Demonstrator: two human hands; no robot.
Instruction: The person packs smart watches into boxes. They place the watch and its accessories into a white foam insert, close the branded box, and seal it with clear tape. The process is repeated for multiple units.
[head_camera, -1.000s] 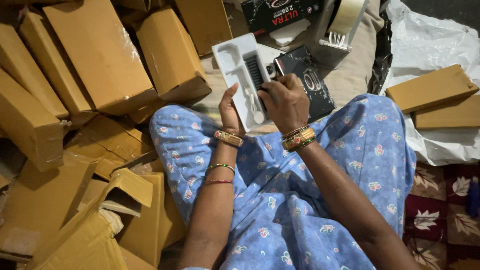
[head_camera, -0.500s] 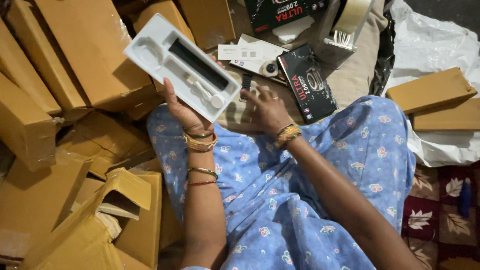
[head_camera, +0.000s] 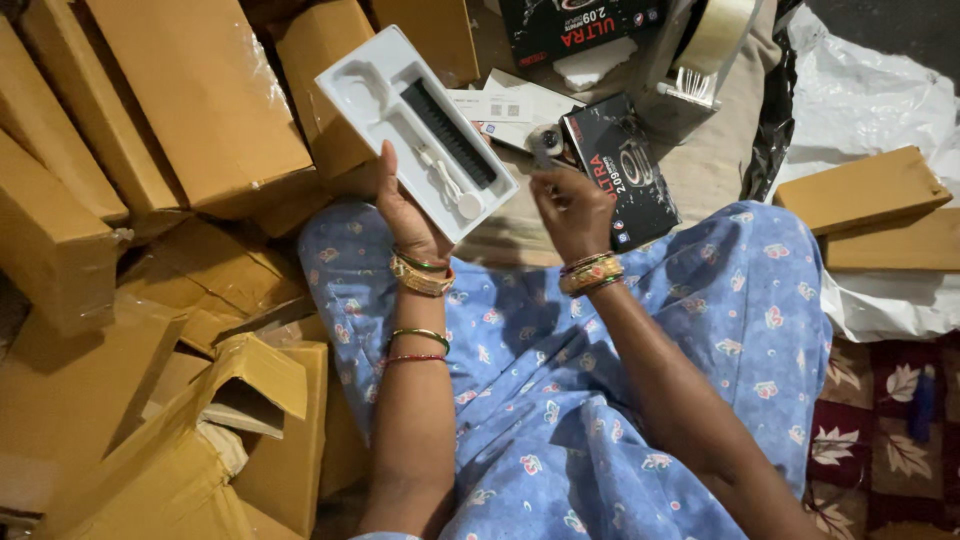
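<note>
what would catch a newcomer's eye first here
The white tray, held up at centre by the left hand, stands out with a dark strap and a white cable in its slots. Just right of it, the right hand holds a small round thing in its fingers, beside a black box. Brown cartons fill the whole left side.

Right hand (head_camera: 572, 205) hides most of a small object (head_camera: 545, 143).

I see a white moulded tray (head_camera: 415, 125), tilted and raised, holding a dark strap, beside a small round watch body (head_camera: 545, 140).
</note>
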